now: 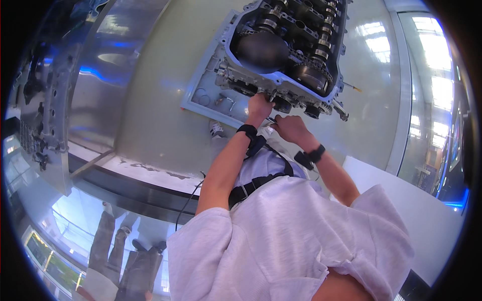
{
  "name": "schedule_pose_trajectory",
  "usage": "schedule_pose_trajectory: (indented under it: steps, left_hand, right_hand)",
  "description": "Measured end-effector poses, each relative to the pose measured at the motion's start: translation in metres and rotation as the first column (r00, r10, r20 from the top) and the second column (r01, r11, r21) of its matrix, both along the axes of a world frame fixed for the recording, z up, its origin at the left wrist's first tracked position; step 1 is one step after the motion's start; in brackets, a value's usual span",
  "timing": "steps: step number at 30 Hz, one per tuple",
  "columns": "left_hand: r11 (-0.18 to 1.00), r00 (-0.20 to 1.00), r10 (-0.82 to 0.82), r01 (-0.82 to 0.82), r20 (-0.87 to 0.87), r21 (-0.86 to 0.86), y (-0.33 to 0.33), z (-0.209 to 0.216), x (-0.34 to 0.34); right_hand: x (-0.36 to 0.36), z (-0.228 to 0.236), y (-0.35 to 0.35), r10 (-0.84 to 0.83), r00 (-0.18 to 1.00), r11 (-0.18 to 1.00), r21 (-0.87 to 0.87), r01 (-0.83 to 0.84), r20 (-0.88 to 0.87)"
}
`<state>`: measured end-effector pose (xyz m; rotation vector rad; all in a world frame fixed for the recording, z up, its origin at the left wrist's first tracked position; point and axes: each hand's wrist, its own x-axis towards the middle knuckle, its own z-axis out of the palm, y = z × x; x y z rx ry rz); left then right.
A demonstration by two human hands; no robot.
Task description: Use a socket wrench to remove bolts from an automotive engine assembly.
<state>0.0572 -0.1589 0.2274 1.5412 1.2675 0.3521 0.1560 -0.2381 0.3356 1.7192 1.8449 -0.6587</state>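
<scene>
An open engine (279, 76) with bare camshafts and a timing chain stands in front of me. Against its near face, my left hand (259, 107) has its fingers closed around a short metal piece just under the edge of the housing. Lower and to the right, my right hand (292, 129) is closed on a slim metal tool (271, 120), whose end shows between the two hands. The tool's exact kind cannot be made out, and my fingers hide most of it. Near both hands is a dark round pulley (282, 107).
Beneath the engine is a blue-edged tray (203, 111) holding loose metal parts (225, 102). A thin rod with a yellowish tip (354, 89) sticks out at the engine's right. A metal cabinet (100, 90) stands left, and a white panel (401, 210) lies right.
</scene>
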Motion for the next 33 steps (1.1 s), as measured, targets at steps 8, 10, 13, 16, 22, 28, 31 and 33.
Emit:
schedule_pose_trajectory:
  steps: [8, 10, 13, 16, 22, 28, 31, 33]
  left_hand:
    - [0.999, 0.996, -0.02, 0.022, 0.083, -0.028, -0.003, -0.001, 0.027]
    - [0.999, 0.996, -0.044, 0.046, 0.076, -0.025, -0.003, -0.009, 0.024]
    - [0.997, 0.982, -0.043, 0.055, 0.186, -0.062, 0.001, -0.02, -0.001]
    - [0.929, 0.9, -0.064, 0.211, 0.431, -0.304, 0.005, 0.004, -0.011]
    - [0.942, 0.934, -0.234, 0.286, 0.269, -0.174, -0.002, -0.015, -0.022]
    - [0.978, 0.979, -0.204, 0.205, -0.021, 0.028, -0.013, -0.012, 0.006]
    - [0.97, 0.974, -0.224, 0.225, 0.017, -0.09, -0.009, -0.019, -0.009]
    - [0.971, 0.981, -0.192, 0.196, 0.04, -0.134, -0.008, -0.018, -0.013]
  right_hand:
    - [0.054, -0.098, -0.017, -0.211, 0.974, 0.966, 0.132, 0.221, -0.085]
    - [0.049, -0.087, 0.0, -0.079, 0.996, 0.997, -0.027, 0.078, -0.045]
    - [0.023, -0.041, 0.007, 0.037, 0.999, 0.998, 0.054, -0.034, -0.04]
    - [0.025, -0.016, 0.002, -0.069, 0.993, 0.978, 0.192, 0.086, -0.092]
    - [0.005, -0.076, -0.012, -0.396, 0.912, 0.891, 0.196, 0.41, -0.104]
    - [0.03, -0.101, -0.004, -0.446, 0.885, 0.893, 0.003, 0.45, -0.132]
    - [0.03, -0.064, -0.008, -0.14, 0.981, 0.986, -0.104, 0.127, -0.13]
    - [0.016, -0.002, -0.019, -0.13, 0.977, 0.99, 0.028, 0.137, -0.168]
